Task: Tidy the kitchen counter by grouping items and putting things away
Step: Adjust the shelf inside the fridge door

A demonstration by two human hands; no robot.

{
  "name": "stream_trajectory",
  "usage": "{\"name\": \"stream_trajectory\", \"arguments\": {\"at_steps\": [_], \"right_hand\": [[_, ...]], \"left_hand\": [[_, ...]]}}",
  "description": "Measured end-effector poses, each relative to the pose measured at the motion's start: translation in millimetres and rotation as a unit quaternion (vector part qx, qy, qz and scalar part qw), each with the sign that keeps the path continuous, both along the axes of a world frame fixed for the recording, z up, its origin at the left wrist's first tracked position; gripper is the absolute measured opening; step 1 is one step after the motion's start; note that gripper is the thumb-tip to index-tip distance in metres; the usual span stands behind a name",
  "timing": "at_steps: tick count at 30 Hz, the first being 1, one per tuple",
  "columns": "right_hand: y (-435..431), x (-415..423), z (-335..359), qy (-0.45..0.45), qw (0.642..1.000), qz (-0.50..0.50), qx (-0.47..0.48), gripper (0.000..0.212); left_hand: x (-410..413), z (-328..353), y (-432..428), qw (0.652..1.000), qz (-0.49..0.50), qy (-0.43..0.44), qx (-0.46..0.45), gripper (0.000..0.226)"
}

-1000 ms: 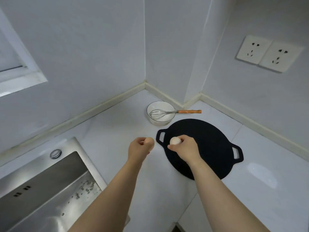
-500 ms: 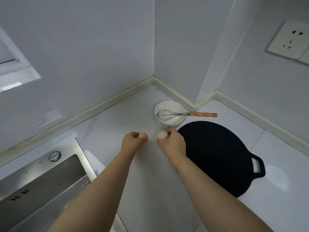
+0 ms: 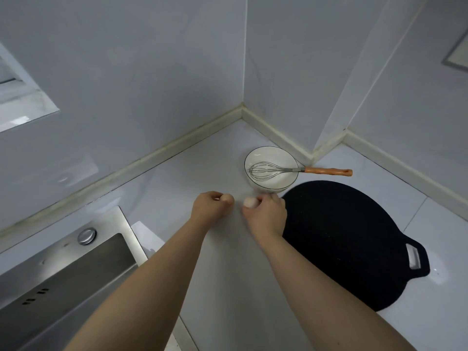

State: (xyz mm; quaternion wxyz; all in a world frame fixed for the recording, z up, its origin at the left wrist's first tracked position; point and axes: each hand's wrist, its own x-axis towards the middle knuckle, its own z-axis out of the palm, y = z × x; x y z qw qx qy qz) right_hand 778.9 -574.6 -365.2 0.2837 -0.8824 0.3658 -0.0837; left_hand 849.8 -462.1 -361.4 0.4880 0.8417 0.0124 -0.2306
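My left hand (image 3: 210, 209) grips a pale egg (image 3: 227, 198), which peeks out past the curled fingers. My right hand (image 3: 266, 215) holds a second pale egg (image 3: 249, 202) in its fingertips. Both hands hover low over the white counter, a short gap apart. Just beyond them stands a white bowl (image 3: 278, 184) with a wire whisk (image 3: 268, 171) lying in it; the whisk's orange handle (image 3: 328, 171) sticks out to the right. A flat black griddle pan (image 3: 349, 239) with loop handles lies to the right of my right hand.
A steel sink (image 3: 63, 282) with a round button (image 3: 86, 235) fills the lower left. Walls meet in a corner behind the bowl, with a raised counter edge (image 3: 157, 158) along them. A window sill (image 3: 27, 112) is at the far left.
Both hands, each with its egg, have moved left off the black pan and closer to the bowl. The view has swung left and nearer the corner.
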Motion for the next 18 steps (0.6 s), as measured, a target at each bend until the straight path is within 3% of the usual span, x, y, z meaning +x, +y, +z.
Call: {"name": "stream_trajectory", "arguments": {"at_steps": [3, 10, 18], "right_hand": [[-1.2, 2.0, -3.2, 0.002, 1.000, -0.011, 0.007, 0.036], [-6.9, -1.8, -8.0, -0.002, 0.999, -0.022, 0.028, 0.036], [-12.2, -1.1, -9.0, 0.006, 0.999, -0.015, 0.032, 0.039]], "left_hand": [[2.6, -2.9, -0.9, 1.000, -0.002, 0.002, -0.001, 0.027], [4.8, -5.5, -4.0, 1.000, -0.026, 0.006, 0.001, 0.043], [4.7, -2.2, -14.3, 0.999, -0.049, -0.006, 0.013, 0.030]]}}
